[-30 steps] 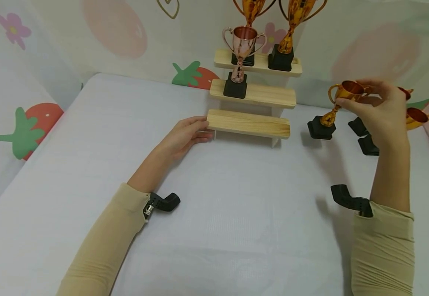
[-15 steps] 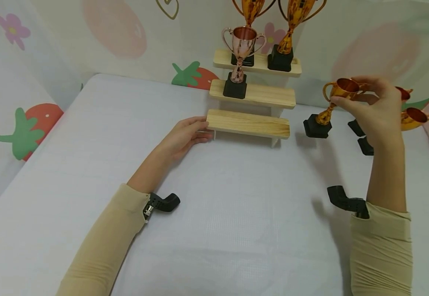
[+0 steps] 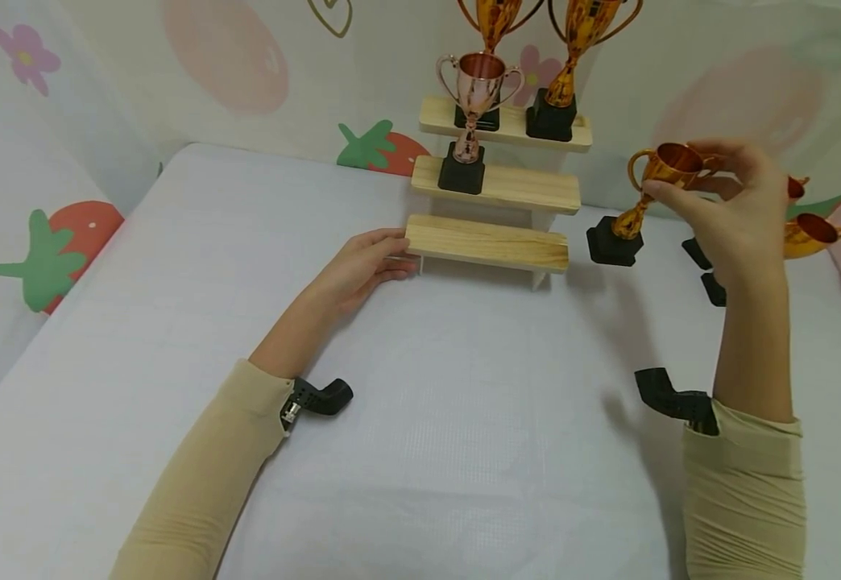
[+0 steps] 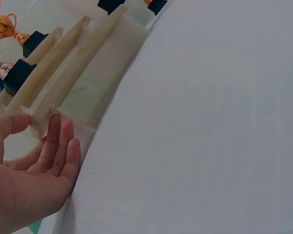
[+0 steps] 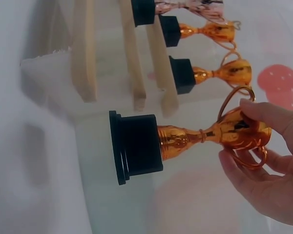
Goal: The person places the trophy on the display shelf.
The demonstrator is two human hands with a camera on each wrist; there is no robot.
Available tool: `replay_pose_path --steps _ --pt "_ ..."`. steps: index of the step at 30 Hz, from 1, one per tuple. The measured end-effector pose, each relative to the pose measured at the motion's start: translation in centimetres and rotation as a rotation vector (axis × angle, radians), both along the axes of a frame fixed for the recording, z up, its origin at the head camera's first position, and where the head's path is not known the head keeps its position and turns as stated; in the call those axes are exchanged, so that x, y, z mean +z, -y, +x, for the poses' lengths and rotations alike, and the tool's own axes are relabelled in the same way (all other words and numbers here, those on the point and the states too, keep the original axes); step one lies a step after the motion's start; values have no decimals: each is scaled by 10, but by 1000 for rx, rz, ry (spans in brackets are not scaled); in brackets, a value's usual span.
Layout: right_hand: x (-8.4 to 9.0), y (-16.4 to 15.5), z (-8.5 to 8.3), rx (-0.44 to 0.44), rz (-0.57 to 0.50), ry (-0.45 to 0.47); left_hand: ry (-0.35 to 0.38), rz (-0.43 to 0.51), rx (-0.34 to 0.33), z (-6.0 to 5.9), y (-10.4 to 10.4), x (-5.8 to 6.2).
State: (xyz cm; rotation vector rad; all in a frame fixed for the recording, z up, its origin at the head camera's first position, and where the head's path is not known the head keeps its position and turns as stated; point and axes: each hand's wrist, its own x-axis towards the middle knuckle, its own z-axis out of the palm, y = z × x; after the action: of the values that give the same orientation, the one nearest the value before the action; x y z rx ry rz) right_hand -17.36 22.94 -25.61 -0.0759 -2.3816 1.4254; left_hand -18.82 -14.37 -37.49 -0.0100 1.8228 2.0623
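I have my right hand [image 3: 735, 213] at about two o'clock, fingers curled round the bowl of a small gold trophy [image 3: 634, 205], which hangs clear of the white sheet [image 3: 464, 403] just right of the wooden stepped shelf [image 3: 489, 242]. In the right wrist view the trophy [image 5: 195, 139] shows a shiny metallic cup, two thin loop handles, a narrow stem and a square black base. I judge it light but bottom-weighted; the polished bowl looks slippery and the handles look bendable, so gripping the bowl rim or the stem seems safest. My left hand [image 3: 358, 266] lies flat with straight fingers [image 4: 53, 141] touching the left end of the lowest plank, holding nothing. A pink trophy [image 3: 474, 113] stands on the middle step, pale smooth wood; more gold cups [image 3: 815, 234] lie at three o'clock.
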Motion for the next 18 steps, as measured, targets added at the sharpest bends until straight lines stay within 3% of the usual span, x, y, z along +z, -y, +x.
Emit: replay_pose_path --steps 6,18 --pt "6 5 -1 -9 25 -1 -1 2 -1 1 0 1" --pt "28 12 -7 2 -22 -8 -4 8 2 0 -1 0"
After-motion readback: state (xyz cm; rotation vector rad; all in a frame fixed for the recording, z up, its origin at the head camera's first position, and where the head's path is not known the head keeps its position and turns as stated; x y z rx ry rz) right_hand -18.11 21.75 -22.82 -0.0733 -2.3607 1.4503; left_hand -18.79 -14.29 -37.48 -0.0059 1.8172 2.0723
